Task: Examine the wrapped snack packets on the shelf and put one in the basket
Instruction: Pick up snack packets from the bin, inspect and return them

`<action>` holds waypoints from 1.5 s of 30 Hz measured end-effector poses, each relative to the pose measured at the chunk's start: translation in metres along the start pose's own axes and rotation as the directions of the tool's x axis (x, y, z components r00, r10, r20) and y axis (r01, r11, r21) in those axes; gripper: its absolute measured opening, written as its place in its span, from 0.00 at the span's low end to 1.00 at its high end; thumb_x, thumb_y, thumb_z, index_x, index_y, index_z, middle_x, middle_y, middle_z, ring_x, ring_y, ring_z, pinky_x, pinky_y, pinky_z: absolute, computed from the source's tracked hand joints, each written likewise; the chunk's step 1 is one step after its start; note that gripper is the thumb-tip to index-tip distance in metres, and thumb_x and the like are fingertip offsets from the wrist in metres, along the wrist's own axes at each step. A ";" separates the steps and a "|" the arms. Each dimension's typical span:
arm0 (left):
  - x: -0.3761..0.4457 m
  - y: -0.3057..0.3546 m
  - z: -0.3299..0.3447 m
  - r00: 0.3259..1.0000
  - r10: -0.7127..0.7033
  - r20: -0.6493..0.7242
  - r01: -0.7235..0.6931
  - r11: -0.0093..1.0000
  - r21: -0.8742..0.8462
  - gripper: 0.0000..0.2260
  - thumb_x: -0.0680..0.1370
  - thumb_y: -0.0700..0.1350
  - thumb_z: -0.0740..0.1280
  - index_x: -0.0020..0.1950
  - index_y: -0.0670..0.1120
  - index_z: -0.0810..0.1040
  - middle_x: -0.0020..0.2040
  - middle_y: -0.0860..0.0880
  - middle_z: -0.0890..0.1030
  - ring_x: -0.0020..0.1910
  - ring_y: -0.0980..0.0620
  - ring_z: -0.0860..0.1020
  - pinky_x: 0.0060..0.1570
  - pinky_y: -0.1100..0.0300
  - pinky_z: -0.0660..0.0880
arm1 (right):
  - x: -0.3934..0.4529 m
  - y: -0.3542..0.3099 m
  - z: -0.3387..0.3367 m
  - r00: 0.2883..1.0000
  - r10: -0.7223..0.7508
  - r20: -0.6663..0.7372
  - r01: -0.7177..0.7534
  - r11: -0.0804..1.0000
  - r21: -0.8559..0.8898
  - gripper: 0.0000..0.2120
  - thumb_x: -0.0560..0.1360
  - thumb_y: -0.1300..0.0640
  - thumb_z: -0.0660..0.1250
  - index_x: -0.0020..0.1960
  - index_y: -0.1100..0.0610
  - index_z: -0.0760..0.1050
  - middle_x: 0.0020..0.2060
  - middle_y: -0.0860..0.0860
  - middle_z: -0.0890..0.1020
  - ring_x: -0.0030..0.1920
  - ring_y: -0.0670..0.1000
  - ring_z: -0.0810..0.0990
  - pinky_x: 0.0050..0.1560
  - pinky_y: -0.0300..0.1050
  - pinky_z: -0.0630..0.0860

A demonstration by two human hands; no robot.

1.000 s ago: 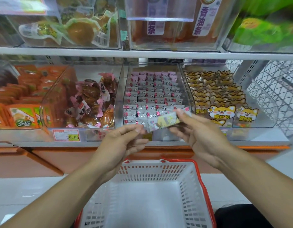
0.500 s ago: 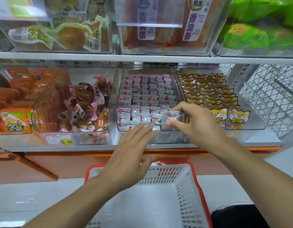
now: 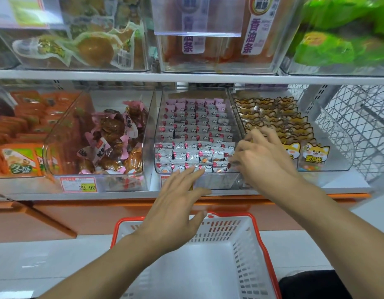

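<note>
At the centre of the frame a clear bin (image 3: 234, 180) holds rows of small pink-and-white wrapped snack packets (image 3: 193, 134). The right hand (image 3: 264, 156) is at the bin's right front corner, fingers curled down among the front packets; whether it actually pinches one cannot be told, since the fingertips are hidden and blurred. The left hand (image 3: 176, 203) hovers just below the bin's front wall, fingers straight and spread, holding nothing, its fingertips near the front row. The red-rimmed white basket (image 3: 260, 240) sits at the bottom centre of the frame, below both hands, with no packet visible in it. This looks like the examining and choosing step, at the shelf. The next move likely calls for a firm pinch on a single packet, lifting it clear of its neighbours, then lowering it into the basket.
</note>
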State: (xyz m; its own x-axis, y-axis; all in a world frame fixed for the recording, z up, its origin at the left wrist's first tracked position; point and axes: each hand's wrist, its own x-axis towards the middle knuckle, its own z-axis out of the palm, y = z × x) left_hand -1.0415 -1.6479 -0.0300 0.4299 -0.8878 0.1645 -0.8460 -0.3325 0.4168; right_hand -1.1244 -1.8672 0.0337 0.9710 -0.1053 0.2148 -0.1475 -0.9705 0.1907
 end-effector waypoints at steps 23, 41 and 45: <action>-0.001 0.011 -0.028 0.814 -0.580 0.038 0.217 0.243 -0.946 0.13 0.68 0.57 0.72 0.49 0.54 0.87 0.45 0.49 0.88 0.48 0.50 0.86 0.51 0.59 0.82 | -0.012 -0.055 -0.004 0.663 0.536 0.522 -0.181 -0.563 0.807 0.07 0.82 0.58 0.66 0.50 0.61 0.77 0.45 0.57 0.87 0.46 0.50 0.87 0.48 0.44 0.84; 0.000 -0.019 -0.039 0.714 -0.687 0.135 0.146 -0.042 -0.988 0.08 0.74 0.47 0.71 0.45 0.44 0.88 0.46 0.48 0.87 0.44 0.54 0.85 0.45 0.64 0.82 | -0.009 -0.061 0.000 0.742 0.337 0.580 -0.246 -0.667 0.703 0.14 0.76 0.56 0.71 0.52 0.68 0.79 0.51 0.63 0.86 0.53 0.57 0.87 0.47 0.40 0.83; 0.001 -0.017 -0.037 0.733 -0.672 0.110 0.125 -0.027 -0.992 0.07 0.81 0.42 0.66 0.47 0.40 0.81 0.49 0.44 0.87 0.53 0.48 0.86 0.47 0.62 0.82 | -0.007 -0.066 0.005 0.714 0.404 0.572 -0.240 -0.626 0.742 0.08 0.80 0.58 0.68 0.50 0.63 0.78 0.50 0.60 0.87 0.50 0.53 0.88 0.55 0.44 0.83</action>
State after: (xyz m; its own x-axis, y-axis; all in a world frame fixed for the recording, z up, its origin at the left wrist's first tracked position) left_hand -1.0149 -1.6312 -0.0036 0.8484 -0.4623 -0.2578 0.3889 0.2141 0.8961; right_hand -1.1201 -1.8034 0.0148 0.7418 -0.5910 -0.3170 -0.0008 0.4719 -0.8816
